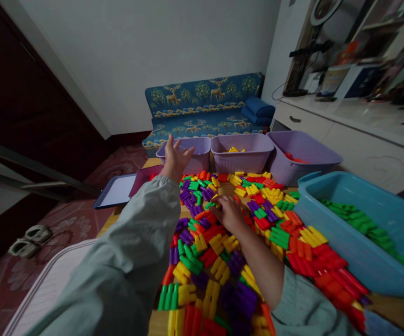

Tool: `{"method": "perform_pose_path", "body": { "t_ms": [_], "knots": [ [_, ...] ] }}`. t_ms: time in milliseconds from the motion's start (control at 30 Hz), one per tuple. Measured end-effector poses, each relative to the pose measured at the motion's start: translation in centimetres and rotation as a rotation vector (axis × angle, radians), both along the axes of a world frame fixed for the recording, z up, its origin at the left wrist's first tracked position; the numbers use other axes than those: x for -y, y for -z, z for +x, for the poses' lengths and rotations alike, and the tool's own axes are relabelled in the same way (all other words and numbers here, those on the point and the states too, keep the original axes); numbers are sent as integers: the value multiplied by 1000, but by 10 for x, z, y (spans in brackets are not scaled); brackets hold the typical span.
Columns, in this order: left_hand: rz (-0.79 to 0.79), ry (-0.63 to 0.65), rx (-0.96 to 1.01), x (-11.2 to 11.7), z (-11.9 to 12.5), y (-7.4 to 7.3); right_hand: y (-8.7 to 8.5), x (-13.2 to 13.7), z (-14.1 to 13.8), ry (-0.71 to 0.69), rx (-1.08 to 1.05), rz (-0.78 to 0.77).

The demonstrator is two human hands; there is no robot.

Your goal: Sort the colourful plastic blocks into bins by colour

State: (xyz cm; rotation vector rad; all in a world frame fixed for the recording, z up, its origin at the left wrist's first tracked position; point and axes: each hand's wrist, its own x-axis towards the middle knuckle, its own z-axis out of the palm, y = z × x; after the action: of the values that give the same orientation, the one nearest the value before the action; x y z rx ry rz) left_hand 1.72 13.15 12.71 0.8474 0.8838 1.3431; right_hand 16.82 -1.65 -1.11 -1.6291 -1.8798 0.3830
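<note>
My left hand is stretched out over the far left of the table, fingers spread and holding nothing, just in front of the leftmost purple bin. My right hand rests palm down in the heap of coloured plastic blocks, its fingers curled among orange, green and purple pieces; what they pinch is hidden. The blocks, red, yellow, green, purple and orange, cover most of the wooden table.
Two more purple bins stand at the far edge: the middle bin holds yellow blocks, the right bin red ones. A blue bin with green blocks sits at the right. A tray, slippers and a patterned sofa lie beyond.
</note>
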Motion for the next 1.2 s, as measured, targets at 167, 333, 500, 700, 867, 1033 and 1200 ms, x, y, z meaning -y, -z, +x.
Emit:
{"method": "perform_pose_path", "body": {
  "t_ms": [167, 333, 500, 700, 867, 1033, 1200],
  "knots": [
    [21, 229, -464, 47, -20, 35, 0, -1, -3, 54, 38, -19],
    [350, 485, -1558, 89, -67, 48, 5, -2, -2, -1, -36, 55],
    [313, 673, -2100, 134, -91, 41, 6, -2, 0, -22, -61, 62],
    [182, 563, -2247, 163, -102, 55, 9, -4, 1, -28, -66, 82],
    [260, 507, -2051, 165, -109, 81, 9, -3, 0, -23, -59, 92],
    [274, 408, -1799, 166, -90, 97, 7, -2, -1, -31, -67, 94],
    [383, 426, -1376, 167, -75, 97, 9, -4, 3, -14, -68, 76]
  ]
}}
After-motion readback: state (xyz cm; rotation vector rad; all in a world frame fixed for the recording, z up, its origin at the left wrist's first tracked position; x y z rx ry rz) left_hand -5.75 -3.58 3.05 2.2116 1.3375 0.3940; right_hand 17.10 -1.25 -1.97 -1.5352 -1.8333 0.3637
